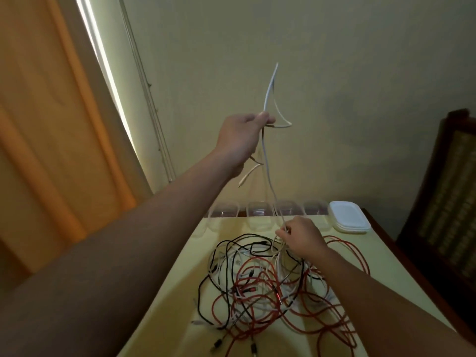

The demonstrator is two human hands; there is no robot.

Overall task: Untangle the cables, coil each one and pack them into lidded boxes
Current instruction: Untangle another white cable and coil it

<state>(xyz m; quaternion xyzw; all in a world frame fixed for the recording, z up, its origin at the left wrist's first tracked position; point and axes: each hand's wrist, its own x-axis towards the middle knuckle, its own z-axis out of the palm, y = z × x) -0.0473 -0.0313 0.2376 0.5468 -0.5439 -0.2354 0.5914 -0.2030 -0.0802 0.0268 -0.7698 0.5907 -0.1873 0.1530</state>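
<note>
A tangle of red, black and white cables (270, 287) lies on the yellow table (381, 256). My left hand (240, 140) is raised high above the table and grips a white cable (269, 176), whose free end sticks up above the fist. The cable runs down to my right hand (301, 238), which pinches it just above the far edge of the tangle. Several clear boxes (257, 215) stand in a row along the table's far edge. A stack of white lids (349, 219) sits at the far right corner.
An orange curtain (51, 124) hangs at the left beside a bright window strip. A dark wooden chair (448, 202) stands to the right of the table. The plain wall is behind the boxes.
</note>
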